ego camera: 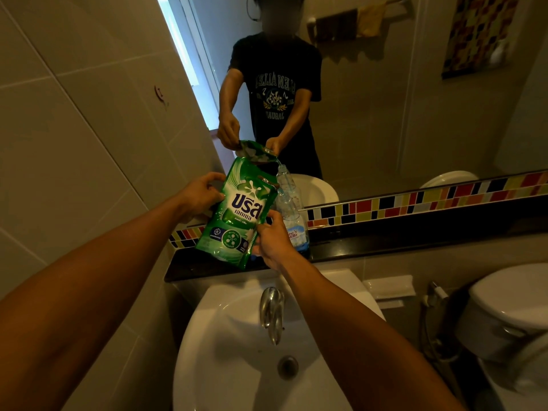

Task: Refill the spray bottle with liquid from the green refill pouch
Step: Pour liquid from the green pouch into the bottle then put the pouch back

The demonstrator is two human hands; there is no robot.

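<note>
Beige wall tiles surround a bathroom corner where a dark ledge runs under a mirror, edged by a strip of coloured mosaic tiles. Below the ledge, at six o'clock in the view, sits a white washbasin with a chrome tap, and a white toilet stands at four o'clock. Just above the centre, the green refill pouch is held up over the ledge, tilted so that its top corner leans toward one o'clock, against the neck of the clear spray bottle. That bottle stands upright on the ledge close to the mirror, just beside the pouch at its three o'clock side, its top open. The left hand grips the pouch's upper left edge, fingers curled around it. The right hand pinches the pouch's lower right corner, thumb on the printed face and fingers closed behind. In the mirror, a thin stream runs from the pouch's reflected spout into the bottle's mouth. A towel rail shows in the reflection at twelve o'clock.
</note>
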